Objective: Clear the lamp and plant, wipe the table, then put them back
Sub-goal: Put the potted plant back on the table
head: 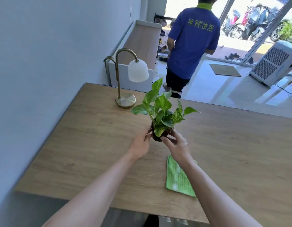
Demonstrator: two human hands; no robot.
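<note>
A small green leafy plant (160, 110) in a dark pot is gripped from both sides, my left hand (140, 145) on its left and my right hand (176, 145) on its right. The pot is over the middle of the wooden table (86, 145); whether it touches the top I cannot tell. A brass lamp (125, 99) with a white dome shade stands on the table's far left corner, near the wall. A green striped cloth (178, 177) lies flat on the table under my right forearm.
A person in a blue shirt (192, 41) stands just beyond the table's far edge, back turned. A low white and wood cabinet (140, 45) runs along the left wall. A white air cooler (274, 63) and a doormat (224, 70) are on the floor at right.
</note>
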